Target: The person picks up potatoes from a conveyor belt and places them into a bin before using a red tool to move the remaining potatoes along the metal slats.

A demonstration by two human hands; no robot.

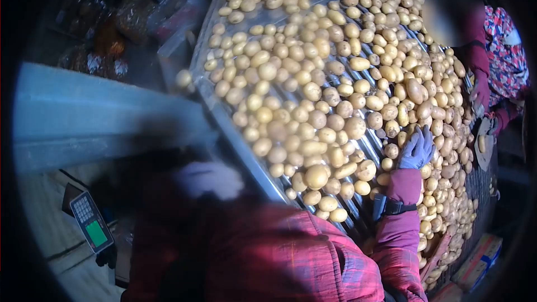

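Note:
A roller table slopes across the view, covered with several yellow-brown potatoes. My right hand, in a pale blue-grey glove, lies flat on the potatoes near the table's right side, fingers spread and nothing visibly gripped. A dark watch band sits on that wrist over a red plaid sleeve. My left hand, in a white glove, is blurred beside the table's left edge, touching no potato. Its fingers are too blurred to read.
Another person in red patterned clothing stands at the far right, their hand on the potatoes. A handheld device with a green screen lies lower left. A grey-blue beam crosses the left. A cardboard box sits lower right.

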